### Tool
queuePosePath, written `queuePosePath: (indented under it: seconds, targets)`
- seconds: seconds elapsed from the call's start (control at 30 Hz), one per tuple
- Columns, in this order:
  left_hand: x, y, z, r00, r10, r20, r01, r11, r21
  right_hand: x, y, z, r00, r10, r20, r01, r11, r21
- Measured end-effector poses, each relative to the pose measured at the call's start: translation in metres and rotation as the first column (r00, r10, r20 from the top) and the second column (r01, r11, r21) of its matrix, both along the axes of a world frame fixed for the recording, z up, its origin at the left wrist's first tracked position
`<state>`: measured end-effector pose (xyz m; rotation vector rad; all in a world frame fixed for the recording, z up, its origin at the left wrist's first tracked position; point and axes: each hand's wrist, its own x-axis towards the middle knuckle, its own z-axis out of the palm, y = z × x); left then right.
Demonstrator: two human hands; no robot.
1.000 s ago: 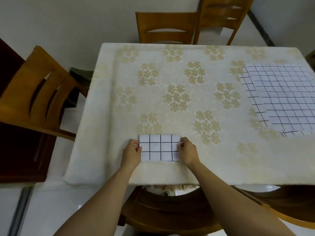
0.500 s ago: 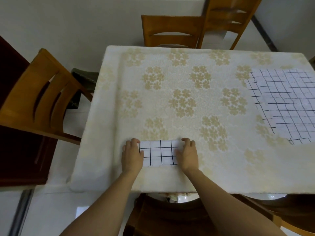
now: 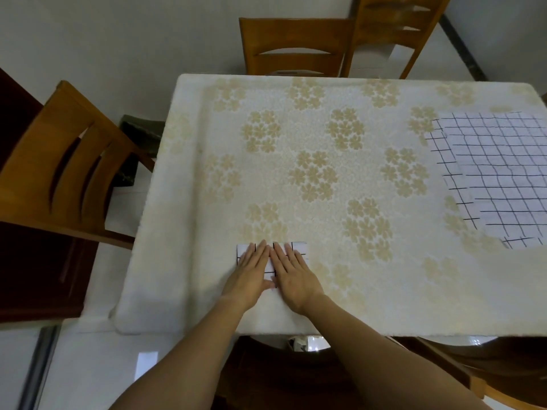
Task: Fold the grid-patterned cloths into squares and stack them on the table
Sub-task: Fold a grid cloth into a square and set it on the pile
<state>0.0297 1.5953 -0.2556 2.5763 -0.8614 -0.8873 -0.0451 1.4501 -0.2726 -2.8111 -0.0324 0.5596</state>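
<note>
The folded cloth lies flat on the table, close to the near edge and left of centre. It forms a small rectangle with black grid lines on white. Both hands cover most of it; only its far strip, its left and right corners and a narrow band between the hands are visible.

The left hand rests palm down on the left part of the folded cloth. Its fingers are straight, held together and point away from the person. It grips nothing.

The right hand rests palm down on the right part in the same way, with fingers straight and slightly spread. It grips nothing. The two hands lie side by side, and their inner edges are touching or nearly touching.

The spread cloths lie flat at the right side of the table, well apart from the hands. They overlap with offset edges and are cut off by the frame edge.

A left chair stands beside the table. Two far chairs stand at the far edge.
</note>
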Motion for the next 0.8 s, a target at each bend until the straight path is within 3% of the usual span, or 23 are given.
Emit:
queuePosePath:
  seconds: [0.1,0.2,0.3,0.4,0.5,0.6,0.67,0.7,0.8]
  targets:
    - [-0.003,0.013,-0.007,0.990,-0.093,0.107,0.077,0.986,0.147,-0.008,-0.003,-0.005,1.000,-0.015,0.012,0.016,0.999,-0.044]
    - [-0.002,0.029,-0.008,0.980,-0.090,0.178,0.048,0.973,0.228,-0.014,-0.017,0.001,0.998,-0.070,0.005,0.070,0.993,-0.097]
    - [-0.005,0.035,-0.009,0.970,0.030,0.243,-0.085,0.972,0.218,-0.016,-0.021,0.005,0.991,-0.135,-0.014,0.132,0.982,-0.136]
    - [-0.011,0.023,-0.011,0.932,0.078,0.353,-0.125,0.986,0.112,-0.002,-0.007,0.011,0.993,-0.101,0.058,0.104,0.993,-0.057]
    - [-0.020,0.003,-0.005,0.961,0.044,0.272,-0.066,0.995,0.071,0.004,0.006,0.013,0.998,-0.031,0.052,0.031,1.000,0.002]
    - [-0.024,0.005,-0.005,0.968,0.018,0.250,-0.066,0.980,0.186,-0.005,-0.006,0.009,0.999,-0.028,-0.038,0.027,1.000,-0.014]
    - [-0.021,0.009,0.004,0.945,0.220,0.242,-0.220,0.975,-0.029,-0.009,-0.017,0.016,0.996,-0.085,-0.025,0.087,0.988,0.128]
    - [-0.018,0.006,0.014,0.903,0.391,0.179,-0.354,0.912,-0.209,-0.008,-0.022,0.026,0.984,-0.181,0.004,0.173,0.949,0.265]
    - [-0.003,-0.016,0.066,0.710,0.700,-0.076,-0.602,0.547,-0.583,0.000,-0.029,0.077,0.833,-0.553,0.031,0.419,0.666,0.617]
